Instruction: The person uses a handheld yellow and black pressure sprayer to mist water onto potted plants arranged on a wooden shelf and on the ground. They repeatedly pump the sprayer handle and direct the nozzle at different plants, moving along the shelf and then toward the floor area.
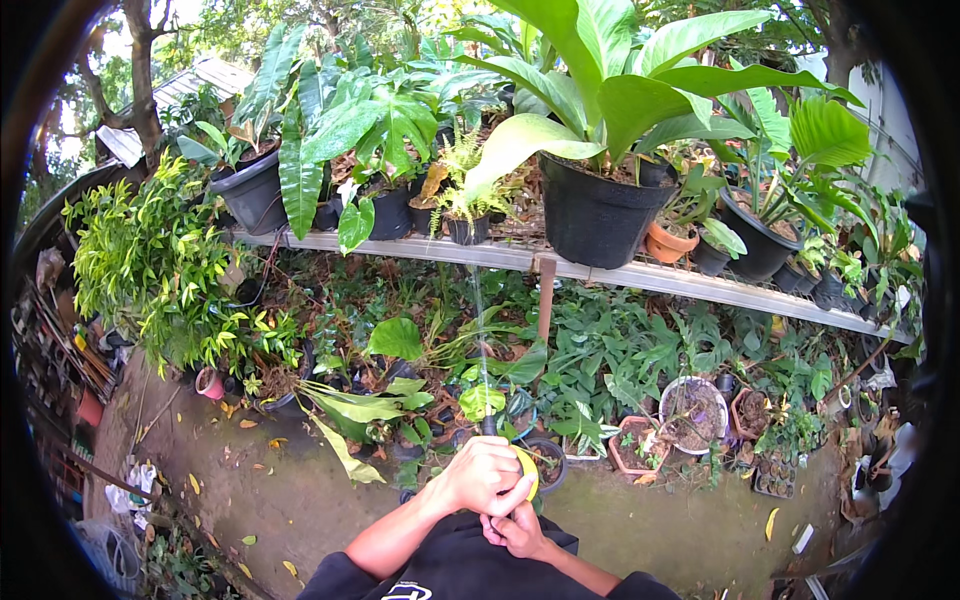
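My left hand (pixel 480 472) is wrapped around a hand-held water sprayer with a yellow body (pixel 530 474) and a black nozzle (pixel 488 424). Just below it, close to my dark shirt, my right hand (pixel 517 531) is closed around the sprayer's lower part, which the fingers mostly hide. From the nozzle a thin water jet (pixel 481 330) runs away from me towards the shelf edge, beneath a small potted fern (pixel 469 229). To the right of the fern, a large broad-leaved plant (pixel 600 112) stands in a big black pot (pixel 604 210).
A metal-edged plant shelf (pixel 390 250) on a rusty post (pixel 546 300) spans the view, crowded with pots, including a terracotta pot (pixel 671 241). Below are leafy ground plants (pixel 637 330), a round white planter (pixel 694 412) and a seedling tray (pixel 774 478). A bushy shrub (pixel 157 255) grows left.
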`<action>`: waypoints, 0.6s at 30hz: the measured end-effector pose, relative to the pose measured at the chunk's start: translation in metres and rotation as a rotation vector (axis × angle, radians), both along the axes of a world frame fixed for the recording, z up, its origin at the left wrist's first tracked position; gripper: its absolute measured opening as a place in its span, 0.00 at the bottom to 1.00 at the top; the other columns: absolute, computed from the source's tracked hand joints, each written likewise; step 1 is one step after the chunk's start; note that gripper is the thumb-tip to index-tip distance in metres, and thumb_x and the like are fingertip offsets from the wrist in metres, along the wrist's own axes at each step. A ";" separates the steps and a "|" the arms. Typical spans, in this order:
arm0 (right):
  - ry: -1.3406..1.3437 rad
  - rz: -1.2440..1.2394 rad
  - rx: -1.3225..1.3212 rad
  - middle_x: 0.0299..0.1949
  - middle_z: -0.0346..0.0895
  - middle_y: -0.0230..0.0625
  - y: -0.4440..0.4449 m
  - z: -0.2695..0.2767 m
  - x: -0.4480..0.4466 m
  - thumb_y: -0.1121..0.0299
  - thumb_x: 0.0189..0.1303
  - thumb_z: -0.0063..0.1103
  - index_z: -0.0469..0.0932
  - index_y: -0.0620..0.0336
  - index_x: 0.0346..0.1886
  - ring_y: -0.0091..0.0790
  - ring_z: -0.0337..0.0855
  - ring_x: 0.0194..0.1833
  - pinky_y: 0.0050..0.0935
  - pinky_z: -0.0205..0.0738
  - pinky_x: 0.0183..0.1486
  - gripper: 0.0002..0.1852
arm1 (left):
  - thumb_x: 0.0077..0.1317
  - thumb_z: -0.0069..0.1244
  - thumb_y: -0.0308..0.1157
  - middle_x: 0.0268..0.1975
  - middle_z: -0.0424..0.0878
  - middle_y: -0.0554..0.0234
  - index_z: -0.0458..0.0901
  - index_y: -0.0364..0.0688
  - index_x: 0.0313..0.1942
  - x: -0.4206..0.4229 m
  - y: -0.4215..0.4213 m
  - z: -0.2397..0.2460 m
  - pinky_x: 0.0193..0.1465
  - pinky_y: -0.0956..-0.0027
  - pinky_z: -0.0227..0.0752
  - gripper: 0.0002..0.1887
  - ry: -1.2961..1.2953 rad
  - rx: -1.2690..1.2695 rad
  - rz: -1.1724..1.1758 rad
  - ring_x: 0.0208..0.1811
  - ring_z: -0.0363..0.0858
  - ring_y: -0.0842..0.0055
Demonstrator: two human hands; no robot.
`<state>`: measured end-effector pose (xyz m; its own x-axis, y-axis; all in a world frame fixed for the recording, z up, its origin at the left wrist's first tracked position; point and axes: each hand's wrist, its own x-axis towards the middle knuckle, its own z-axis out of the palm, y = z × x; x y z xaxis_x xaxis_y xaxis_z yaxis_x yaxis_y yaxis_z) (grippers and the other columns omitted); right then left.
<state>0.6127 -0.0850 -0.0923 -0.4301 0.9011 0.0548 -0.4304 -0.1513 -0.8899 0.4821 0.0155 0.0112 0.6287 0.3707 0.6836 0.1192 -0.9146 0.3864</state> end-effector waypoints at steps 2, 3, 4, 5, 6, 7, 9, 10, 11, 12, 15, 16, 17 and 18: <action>-0.044 -0.008 0.060 0.22 0.71 0.35 0.000 0.001 0.003 0.71 0.65 0.47 0.71 0.70 0.36 0.24 0.72 0.20 0.21 0.63 0.21 0.09 | 0.57 0.58 0.27 0.13 0.69 0.69 0.69 0.42 0.09 0.000 -0.002 0.003 0.23 0.67 0.62 0.20 -0.013 0.016 0.004 0.15 0.67 0.71; -0.085 -0.020 0.098 0.22 0.71 0.35 -0.001 0.002 0.005 0.71 0.66 0.47 0.71 0.70 0.36 0.24 0.72 0.20 0.21 0.63 0.21 0.09 | 0.56 0.58 0.27 0.13 0.69 0.69 0.69 0.43 0.09 0.000 -0.004 0.003 0.23 0.68 0.62 0.20 0.014 -0.005 0.010 0.15 0.67 0.71; -0.091 -0.003 0.089 0.22 0.72 0.33 -0.001 0.001 0.007 0.69 0.66 0.49 0.72 0.68 0.33 0.23 0.72 0.21 0.21 0.64 0.23 0.10 | 0.56 0.58 0.26 0.13 0.69 0.69 0.69 0.43 0.09 0.000 -0.004 0.004 0.23 0.68 0.62 0.20 -0.013 0.034 0.008 0.15 0.68 0.71; -0.112 0.000 0.084 0.21 0.72 0.31 -0.002 0.000 0.008 0.67 0.67 0.50 0.73 0.66 0.31 0.22 0.72 0.21 0.22 0.65 0.24 0.11 | 0.56 0.58 0.26 0.13 0.68 0.69 0.69 0.43 0.09 0.001 -0.005 0.003 0.23 0.68 0.62 0.20 -0.008 0.046 0.012 0.15 0.68 0.72; -0.135 -0.014 0.096 0.20 0.73 0.29 -0.003 -0.001 0.011 0.65 0.68 0.52 0.74 0.64 0.28 0.22 0.71 0.21 0.23 0.65 0.26 0.13 | 0.56 0.58 0.26 0.13 0.68 0.70 0.69 0.43 0.09 0.002 -0.005 0.003 0.23 0.68 0.62 0.20 -0.002 0.060 0.013 0.15 0.68 0.72; -0.122 -0.019 0.067 0.20 0.73 0.28 -0.004 -0.002 0.012 0.65 0.67 0.52 0.74 0.64 0.27 0.22 0.71 0.21 0.23 0.65 0.26 0.14 | 0.56 0.58 0.26 0.13 0.68 0.70 0.70 0.44 0.09 0.005 -0.005 0.003 0.23 0.69 0.62 0.20 0.007 0.059 0.006 0.15 0.68 0.73; -0.103 -0.050 0.040 0.19 0.72 0.28 -0.006 -0.004 0.014 0.65 0.67 0.52 0.74 0.63 0.27 0.22 0.71 0.21 0.24 0.65 0.26 0.14 | 0.55 0.59 0.26 0.13 0.68 0.70 0.70 0.44 0.09 0.010 -0.005 0.001 0.23 0.69 0.62 0.19 0.021 0.057 0.001 0.15 0.68 0.73; -0.101 -0.054 0.039 0.19 0.72 0.28 -0.007 -0.006 0.016 0.64 0.67 0.52 0.74 0.63 0.26 0.22 0.71 0.21 0.24 0.65 0.26 0.14 | 0.55 0.59 0.26 0.13 0.68 0.70 0.70 0.44 0.09 0.012 -0.006 0.001 0.23 0.69 0.62 0.19 0.017 0.056 -0.006 0.15 0.68 0.73; -0.100 -0.058 0.040 0.19 0.72 0.28 -0.007 -0.007 0.017 0.64 0.67 0.52 0.73 0.63 0.26 0.23 0.71 0.21 0.24 0.65 0.26 0.14 | 0.55 0.59 0.26 0.12 0.68 0.70 0.70 0.44 0.09 0.015 -0.005 0.000 0.23 0.69 0.62 0.19 0.011 0.059 -0.011 0.15 0.68 0.74; -0.101 -0.062 0.046 0.18 0.72 0.28 -0.008 -0.008 0.018 0.64 0.66 0.52 0.73 0.62 0.26 0.23 0.71 0.21 0.24 0.65 0.26 0.14 | 0.55 0.59 0.26 0.12 0.68 0.70 0.71 0.44 0.09 0.017 -0.005 0.000 0.23 0.69 0.62 0.19 0.018 0.051 -0.018 0.15 0.68 0.74; -0.111 -0.109 0.078 0.18 0.72 0.28 -0.008 -0.009 0.022 0.64 0.66 0.52 0.73 0.62 0.25 0.23 0.71 0.20 0.25 0.64 0.25 0.14 | 0.55 0.59 0.26 0.12 0.68 0.70 0.71 0.44 0.09 0.022 -0.004 0.000 0.23 0.69 0.62 0.19 0.012 0.059 -0.040 0.15 0.68 0.74; -0.130 -0.104 0.086 0.18 0.72 0.29 -0.008 -0.008 0.023 0.64 0.66 0.52 0.73 0.62 0.25 0.23 0.71 0.20 0.25 0.64 0.25 0.14 | 0.55 0.59 0.26 0.12 0.68 0.70 0.71 0.43 0.09 0.023 -0.004 0.000 0.23 0.69 0.63 0.19 0.016 0.047 -0.048 0.15 0.68 0.74; -0.140 -0.096 0.075 0.18 0.71 0.28 -0.009 -0.008 0.025 0.64 0.66 0.52 0.73 0.62 0.25 0.23 0.71 0.20 0.24 0.64 0.25 0.15 | 0.55 0.59 0.26 0.12 0.68 0.70 0.71 0.43 0.09 0.024 -0.004 0.000 0.23 0.69 0.63 0.19 0.005 0.054 -0.048 0.15 0.68 0.74; -0.150 -0.089 0.067 0.18 0.71 0.28 -0.009 -0.007 0.026 0.64 0.66 0.52 0.73 0.62 0.25 0.23 0.71 0.20 0.24 0.64 0.25 0.15 | 0.55 0.59 0.26 0.12 0.68 0.70 0.71 0.43 0.09 0.025 -0.003 -0.001 0.22 0.69 0.63 0.19 0.005 0.048 -0.049 0.15 0.68 0.74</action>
<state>0.6385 -0.0936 -0.0994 -0.3570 0.9323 0.0578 -0.3013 -0.0564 -0.9518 0.5069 0.0130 0.0106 0.6487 0.3062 0.6968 0.0755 -0.9369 0.3414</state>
